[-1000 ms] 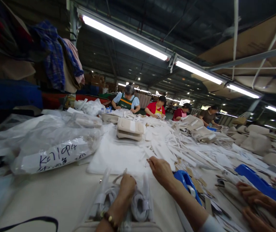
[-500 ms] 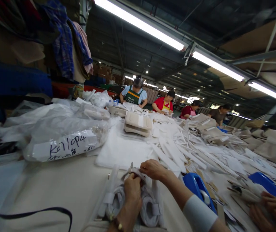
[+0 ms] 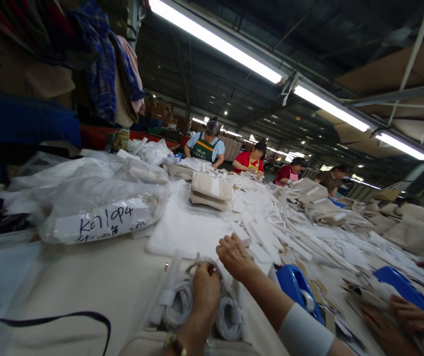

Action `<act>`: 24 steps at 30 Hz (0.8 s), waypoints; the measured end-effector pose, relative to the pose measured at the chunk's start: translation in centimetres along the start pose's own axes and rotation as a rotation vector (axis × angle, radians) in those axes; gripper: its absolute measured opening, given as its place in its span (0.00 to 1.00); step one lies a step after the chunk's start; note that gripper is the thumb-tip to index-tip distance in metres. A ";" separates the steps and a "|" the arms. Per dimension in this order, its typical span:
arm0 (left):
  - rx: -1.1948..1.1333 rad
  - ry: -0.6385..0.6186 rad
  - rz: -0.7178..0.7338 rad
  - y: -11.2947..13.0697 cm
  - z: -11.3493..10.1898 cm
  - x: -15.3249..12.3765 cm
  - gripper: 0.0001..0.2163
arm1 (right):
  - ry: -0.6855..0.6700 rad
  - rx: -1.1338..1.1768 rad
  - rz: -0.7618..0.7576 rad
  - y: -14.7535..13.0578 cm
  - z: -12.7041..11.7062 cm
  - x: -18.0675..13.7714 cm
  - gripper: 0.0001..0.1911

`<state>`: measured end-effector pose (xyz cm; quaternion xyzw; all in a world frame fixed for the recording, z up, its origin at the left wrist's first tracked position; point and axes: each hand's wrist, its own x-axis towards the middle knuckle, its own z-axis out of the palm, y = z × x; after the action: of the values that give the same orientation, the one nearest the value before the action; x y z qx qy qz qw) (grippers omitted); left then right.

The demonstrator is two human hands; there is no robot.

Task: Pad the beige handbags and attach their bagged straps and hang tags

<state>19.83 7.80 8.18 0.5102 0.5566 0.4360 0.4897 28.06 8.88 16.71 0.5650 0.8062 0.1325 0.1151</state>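
My left hand point(image 3: 205, 288) is closed, pinching the top of a clear plastic bag point(image 3: 182, 301) that holds coiled white straps, low in the middle of the view. My right hand point(image 3: 234, 257) is just right of it, fingers curled at the same bag top, and touches it; what the fingers hold is too small to make out. Both hands rest over a cream fabric piece point(image 3: 97, 291) on the long table.
A big plastic bag with handwriting point(image 3: 101, 217) lies left. A blue tape dispenser point(image 3: 299, 291) sits right of my forearm, another blue dispenser point(image 3: 408, 291) farther right beside another person's hands point(image 3: 401, 316). White strips point(image 3: 271, 232) and stacked cream pieces point(image 3: 210, 190) cover the table. Several workers point(image 3: 206, 146) stand behind.
My right hand came back from the white strips to the bag top, met the left hand there, and now sits slightly raised beside it. The view shifted a little leftward.
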 end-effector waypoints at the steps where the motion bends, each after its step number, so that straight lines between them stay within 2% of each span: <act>1: 0.048 -0.013 0.011 0.5 -0.3 -0.4 0.08 | 0.009 -0.015 0.010 -0.3 0.0 0.0 0.16; 5: 0.217 -0.054 0.076 2.1 -2.0 -2.0 0.08 | 0.009 -0.019 0.049 -0.8 0.2 -0.7 0.13; 8: 0.268 -0.074 0.139 2.8 -3.4 -2.7 0.08 | 0.003 0.032 0.080 -1.0 0.2 -1.6 0.15; 14: 0.137 -0.122 0.245 2.8 -5.4 -2.8 0.08 | -0.038 0.255 0.226 -1.3 -1.2 -3.1 0.16; 18: -0.065 -0.156 0.276 2.1 -5.7 -2.7 0.03 | -0.012 0.498 0.418 -1.3 -2.2 -3.8 0.11; 20: -0.178 -0.191 0.254 1.8 -5.6 -2.7 0.06 | 0.012 0.662 0.534 -1.4 -2.2 -4.0 0.08; 24: -0.336 -0.227 0.211 1.6 -5.8 -3.1 0.09 | 0.023 1.102 0.727 -1.9 -1.4 -4.6 0.07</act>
<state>14.33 4.96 10.86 0.5228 0.3611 0.5110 0.5790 27.43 3.77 17.54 0.7762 0.5150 -0.2629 -0.2514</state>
